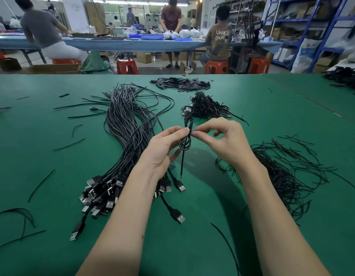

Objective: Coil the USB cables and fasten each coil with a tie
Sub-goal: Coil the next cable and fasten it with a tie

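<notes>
Loose ties, far left: several black tie strands [41, 185] scattered flat on the green table [53, 160], well apart from each other.
Uncoiled cables: big bundle of black USB cables [124, 124] lying lengthwise on table, left of centre; USB plugs [99, 194] bunched at near end, bare wire ends fanned out at far end.
Left hand: left hand [162, 150] raised above bundle, thumb & forefinger pinching the coil from its left side; other fingers loosely curled below.
Coil: 1 small coiled cable [186, 136] held upright in the air btw both hands, over table centre; plug end up, 1 straight black tail hanging down from it.
Right hand: right hand [224, 140] pinches w/ thumb & forefinger at coil's right side, mid-height; what it pinches is too thin to make out, likely a tie.
Done pile: heap of tied coils [206, 106] just behind the hands.
Far pile: flat black pieces [180, 84] near table's far edge.
Tie stock: tangled heap of black ties [286, 172] right of right forearm.
</notes>
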`<state>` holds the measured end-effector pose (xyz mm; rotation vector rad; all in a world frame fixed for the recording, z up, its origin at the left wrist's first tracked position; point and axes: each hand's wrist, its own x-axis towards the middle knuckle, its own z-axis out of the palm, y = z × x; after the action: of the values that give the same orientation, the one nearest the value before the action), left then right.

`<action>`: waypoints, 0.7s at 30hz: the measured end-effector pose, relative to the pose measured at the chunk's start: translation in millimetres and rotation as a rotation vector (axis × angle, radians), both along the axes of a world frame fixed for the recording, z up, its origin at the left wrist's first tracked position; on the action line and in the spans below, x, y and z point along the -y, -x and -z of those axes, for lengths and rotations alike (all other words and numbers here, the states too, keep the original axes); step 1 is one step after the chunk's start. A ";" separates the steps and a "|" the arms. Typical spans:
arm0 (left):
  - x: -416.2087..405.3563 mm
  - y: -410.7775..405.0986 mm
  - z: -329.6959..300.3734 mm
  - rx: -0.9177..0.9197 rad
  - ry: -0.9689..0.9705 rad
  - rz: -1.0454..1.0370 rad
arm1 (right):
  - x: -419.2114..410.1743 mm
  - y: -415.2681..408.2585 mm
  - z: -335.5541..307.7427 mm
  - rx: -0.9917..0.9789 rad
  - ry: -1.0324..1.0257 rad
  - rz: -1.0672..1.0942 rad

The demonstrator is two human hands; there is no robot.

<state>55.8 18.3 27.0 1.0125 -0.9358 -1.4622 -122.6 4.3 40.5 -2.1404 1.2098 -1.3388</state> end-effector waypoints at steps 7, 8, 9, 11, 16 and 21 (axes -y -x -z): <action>-1.5 -2.2 0.6 0.112 0.159 -0.036 | -5.9 -5.2 -11.7 0.378 -0.874 -0.327; -1.2 -2.2 1.3 0.091 0.131 -0.034 | -6.0 -4.4 -11.1 0.314 -0.819 -0.297; -0.9 -2.4 1.6 0.059 0.095 -0.031 | -7.1 -3.3 -11.0 0.247 -0.712 -0.253; -0.1 -4.2 1.3 0.006 0.030 -0.023 | -8.1 -2.0 -9.8 0.158 -0.469 -0.204; 0.4 -6.2 2.0 -0.003 -0.022 0.010 | -7.6 -5.4 -8.6 -0.002 -0.137 -0.120; 2.1 -8.0 4.5 -0.007 -0.036 0.008 | -6.8 -6.8 -6.1 -0.024 0.014 -0.061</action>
<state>63.8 16.2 22.5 1.0305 -0.9123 -1.4932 -115.7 11.1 46.6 -2.1913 1.1376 -1.3025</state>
